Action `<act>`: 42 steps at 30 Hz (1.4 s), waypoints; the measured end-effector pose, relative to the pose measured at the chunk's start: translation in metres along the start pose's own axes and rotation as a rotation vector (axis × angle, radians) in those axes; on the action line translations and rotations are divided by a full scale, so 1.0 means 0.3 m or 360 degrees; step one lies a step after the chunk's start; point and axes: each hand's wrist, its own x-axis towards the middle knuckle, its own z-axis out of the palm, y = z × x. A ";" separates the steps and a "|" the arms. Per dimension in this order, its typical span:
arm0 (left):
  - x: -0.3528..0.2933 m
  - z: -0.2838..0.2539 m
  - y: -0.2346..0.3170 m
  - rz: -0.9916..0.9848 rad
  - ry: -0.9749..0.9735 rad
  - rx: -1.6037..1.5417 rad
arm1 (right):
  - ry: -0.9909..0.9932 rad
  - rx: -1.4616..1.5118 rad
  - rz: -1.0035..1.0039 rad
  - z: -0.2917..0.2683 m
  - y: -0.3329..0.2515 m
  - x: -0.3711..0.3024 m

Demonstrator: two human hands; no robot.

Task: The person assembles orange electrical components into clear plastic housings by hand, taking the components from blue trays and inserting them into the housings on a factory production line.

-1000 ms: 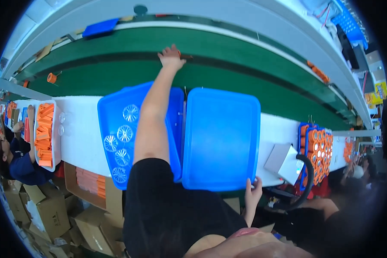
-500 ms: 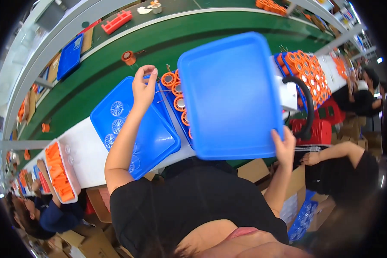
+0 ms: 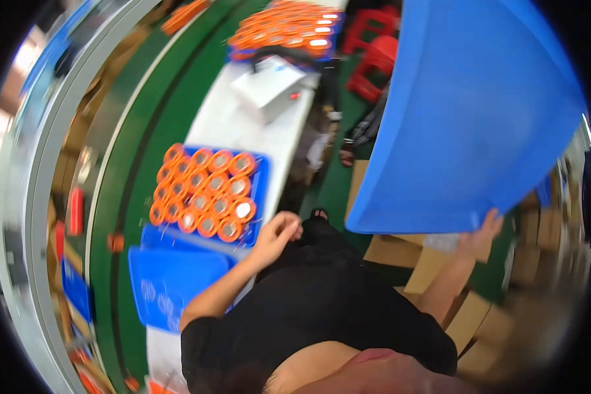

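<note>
A large blue plastic tray hangs tilted on my right side, and its lower edge is gripped by my right hand. Nothing shows on its face. My left hand hovers near the front edge of the white bench, its fingers curled in with nothing seen in them. Just beyond that hand, a blue tray holds rows of orange ring-shaped parts with silvery centres. Nearer, another blue tray bears a few clear round pieces, blurred.
A white box with a black curved piece stands farther along the bench. Beyond it lies another load of orange parts. A green conveyor runs on the left. Red stools and cardboard boxes are on the right.
My view has swung to the right. The held tray has moved from over the bench to the right side, beyond its edge. My left hand has come down, its fingers now curled.
</note>
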 end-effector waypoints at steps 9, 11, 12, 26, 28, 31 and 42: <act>0.046 -0.094 -0.003 -0.0380 -0.0377 0.0321 | -0.0317 0.1721 0.0953 0.010 0.505 -0.311; 0.068 -0.128 -0.034 -0.0369 -0.0367 0.0337 | -0.0237 0.2242 0.1129 -0.029 0.610 -0.360; 0.077 -0.138 -0.045 -0.0366 -0.0346 0.0340 | -0.0260 0.2108 0.1097 -0.050 0.625 -0.374; 0.224 0.006 -0.005 0.0423 -0.1324 0.2013 | 0.1211 0.0539 0.0547 -0.579 0.499 -0.519; 0.232 0.011 -0.015 0.0418 -0.1458 0.1994 | 0.1344 0.0440 0.0559 -0.572 0.494 -0.542; 0.243 0.023 -0.028 0.0468 -0.1476 0.1957 | 0.1619 0.0243 0.0600 -0.556 0.487 -0.590; 0.282 0.012 -0.067 0.0407 -0.1593 0.1935 | 0.1374 0.0564 0.0751 -0.526 0.424 -0.579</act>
